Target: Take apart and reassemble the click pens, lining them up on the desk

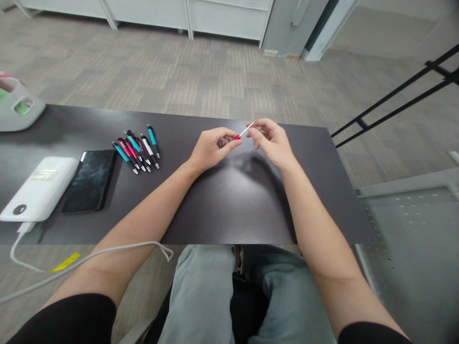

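Note:
Above the far part of the dark table, my left hand [214, 147] is closed around a small red piece [237, 137] that shows at its fingertips. A thin white stick [246, 129] rises from the red piece toward my right hand [268, 139]. The fingers of my right hand are bent together at the stick's upper end, thumb below it. A dark bit shows between the left fingers, mostly hidden. Several pens [138, 152] with red, blue and white barrels lie in a loose pile left of my left hand.
On the dark table [229, 210], a black phone [90, 181] lies beside a white power bank [41, 186]. A white cable [118, 247] crosses in front of my left forearm. A pale container [21, 107] stands at the far left. Black metal bars [394, 102] rise past the right edge.

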Available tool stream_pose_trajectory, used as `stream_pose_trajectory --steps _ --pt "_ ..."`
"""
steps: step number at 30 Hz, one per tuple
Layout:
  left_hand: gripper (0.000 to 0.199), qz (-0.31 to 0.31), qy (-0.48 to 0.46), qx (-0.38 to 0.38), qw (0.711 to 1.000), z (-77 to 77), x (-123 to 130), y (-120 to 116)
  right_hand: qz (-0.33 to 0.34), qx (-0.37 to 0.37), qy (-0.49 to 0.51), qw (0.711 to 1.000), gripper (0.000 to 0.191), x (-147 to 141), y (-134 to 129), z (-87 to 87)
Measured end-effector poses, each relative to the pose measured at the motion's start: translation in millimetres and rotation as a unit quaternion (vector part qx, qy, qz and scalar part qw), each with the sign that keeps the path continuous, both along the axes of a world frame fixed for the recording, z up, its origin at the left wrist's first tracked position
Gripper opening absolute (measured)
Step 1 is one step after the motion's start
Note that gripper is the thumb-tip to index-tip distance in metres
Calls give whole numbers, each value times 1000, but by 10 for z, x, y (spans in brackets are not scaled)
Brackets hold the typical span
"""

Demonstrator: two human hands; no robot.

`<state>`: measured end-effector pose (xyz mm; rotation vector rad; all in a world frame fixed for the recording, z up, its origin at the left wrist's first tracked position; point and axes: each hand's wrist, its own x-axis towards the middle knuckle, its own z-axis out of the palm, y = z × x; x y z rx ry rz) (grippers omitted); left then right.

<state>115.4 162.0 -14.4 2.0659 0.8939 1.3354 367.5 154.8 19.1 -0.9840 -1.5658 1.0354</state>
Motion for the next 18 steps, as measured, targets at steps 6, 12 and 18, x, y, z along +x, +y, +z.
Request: stream_pose_trajectory --steps 6,12,18 --pt "28 -26 29 -13 999 12 -12 -18 2 1 -15 1000 76 -48 -6 -18" --pt "33 -38 6 -26 999 35 7 -33 -24 39 -43 998 70 -55 -38 -22" --pt "49 -54 0 -46 997 80 12 -56 -18 44 -38 998 65 -102 -67 -19"
